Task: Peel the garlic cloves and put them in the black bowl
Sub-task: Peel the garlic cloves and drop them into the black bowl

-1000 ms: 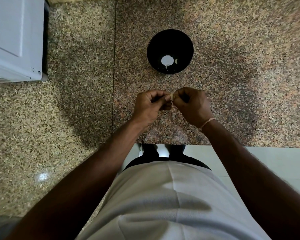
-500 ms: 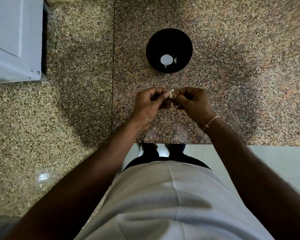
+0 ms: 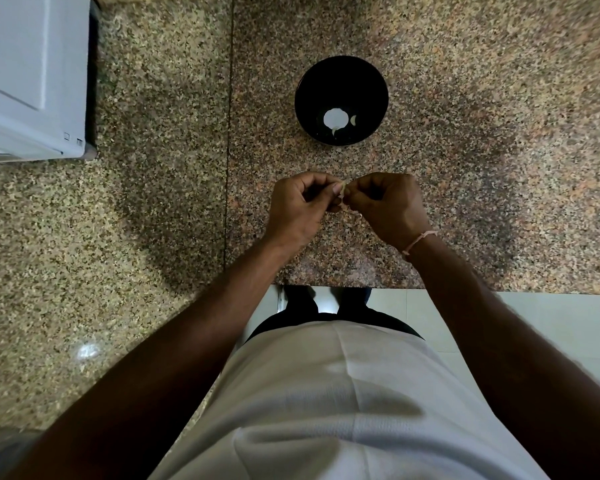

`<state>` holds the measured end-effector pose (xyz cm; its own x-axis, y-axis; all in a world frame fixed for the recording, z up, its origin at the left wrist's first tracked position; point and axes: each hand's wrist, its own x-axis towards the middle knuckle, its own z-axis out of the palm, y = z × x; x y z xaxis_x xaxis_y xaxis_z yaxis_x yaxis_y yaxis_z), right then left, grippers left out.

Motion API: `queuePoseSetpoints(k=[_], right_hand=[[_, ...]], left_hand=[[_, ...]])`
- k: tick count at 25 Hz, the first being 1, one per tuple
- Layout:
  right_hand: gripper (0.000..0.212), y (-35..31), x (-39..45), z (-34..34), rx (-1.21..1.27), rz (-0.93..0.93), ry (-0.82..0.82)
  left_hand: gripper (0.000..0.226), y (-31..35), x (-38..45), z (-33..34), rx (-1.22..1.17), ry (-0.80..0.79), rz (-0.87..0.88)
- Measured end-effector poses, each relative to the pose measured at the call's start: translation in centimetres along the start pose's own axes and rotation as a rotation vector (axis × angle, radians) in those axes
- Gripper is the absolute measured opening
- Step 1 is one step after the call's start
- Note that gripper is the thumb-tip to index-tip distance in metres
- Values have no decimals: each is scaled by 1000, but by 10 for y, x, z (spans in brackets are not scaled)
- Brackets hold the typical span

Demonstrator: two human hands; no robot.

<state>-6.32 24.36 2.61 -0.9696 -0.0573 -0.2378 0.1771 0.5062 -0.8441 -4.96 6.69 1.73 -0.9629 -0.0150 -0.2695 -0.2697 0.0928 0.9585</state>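
Speckled granite table carries the black bowl (image 3: 341, 100) toward its far edge, holding a clove already, while left hand (image 3: 300, 206) and right hand (image 3: 383, 202) still pinch the garlic clove (image 3: 342, 191) near the front edge, now less exposed, peeling apparently unfinished.

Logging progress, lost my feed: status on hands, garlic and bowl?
Left hand and right hand both pinching one garlic clove above the counter. Black bowl beyond them, path unobstructed.
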Motion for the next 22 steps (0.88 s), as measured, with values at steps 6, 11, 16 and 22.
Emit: queuePoseSetpoints(k=[6,11,16,22], right_hand=[[14,-1,-1,4,-21,-8,-2],[12,0,-2,3,151,42,4],[10,0,-2,4,108,23,32],[10,-5,-3,5,55,-18,59]], left_hand=[[9,0,-7,3,34,27,24],[11,0,-3,2,63,42,55],[11,0,-5,7,108,58,70],[11,3,-6,9,101,68,76]])
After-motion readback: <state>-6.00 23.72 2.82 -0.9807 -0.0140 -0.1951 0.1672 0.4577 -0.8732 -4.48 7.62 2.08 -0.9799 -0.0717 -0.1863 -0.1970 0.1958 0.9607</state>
